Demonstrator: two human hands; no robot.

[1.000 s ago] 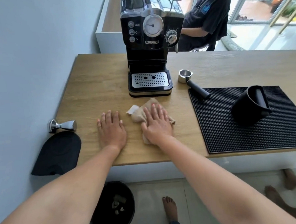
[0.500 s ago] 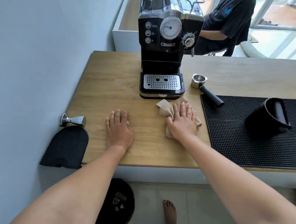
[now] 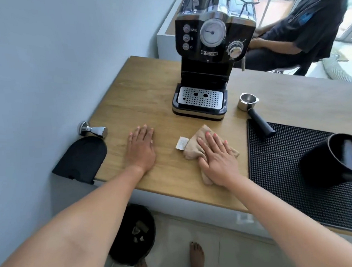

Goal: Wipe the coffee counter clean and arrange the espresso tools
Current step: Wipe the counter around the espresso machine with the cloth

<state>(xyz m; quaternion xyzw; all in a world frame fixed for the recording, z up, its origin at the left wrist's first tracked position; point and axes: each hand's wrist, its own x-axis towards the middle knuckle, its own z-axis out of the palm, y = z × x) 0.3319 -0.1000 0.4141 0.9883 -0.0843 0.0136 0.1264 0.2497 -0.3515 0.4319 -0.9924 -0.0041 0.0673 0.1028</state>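
My right hand (image 3: 218, 159) presses flat on a beige cloth (image 3: 194, 147) on the wooden counter (image 3: 148, 94), just in front of the black espresso machine (image 3: 210, 66). My left hand (image 3: 141, 147) lies flat and bare on the counter to the left, fingers slightly apart. A steel tamper (image 3: 92, 130) lies on its side at the counter's left edge, above a black tamping mat (image 3: 81, 158) that overhangs the corner. A portafilter (image 3: 255, 114) lies right of the machine, its handle reaching onto the black rubber mat (image 3: 285, 168). A black knock box (image 3: 331, 160) lies tipped on that mat.
A grey wall runs along the left of the counter. A person in dark clothes sits behind the counter at the upper right. Under the counter's front edge stands a black bin (image 3: 133, 233) with scraps inside, and my bare feet show on the floor.
My right hand has slid the cloth across the counter, right toward the rubber mat and then back toward me. The left hand stays flat in place. The camera view has shifted.
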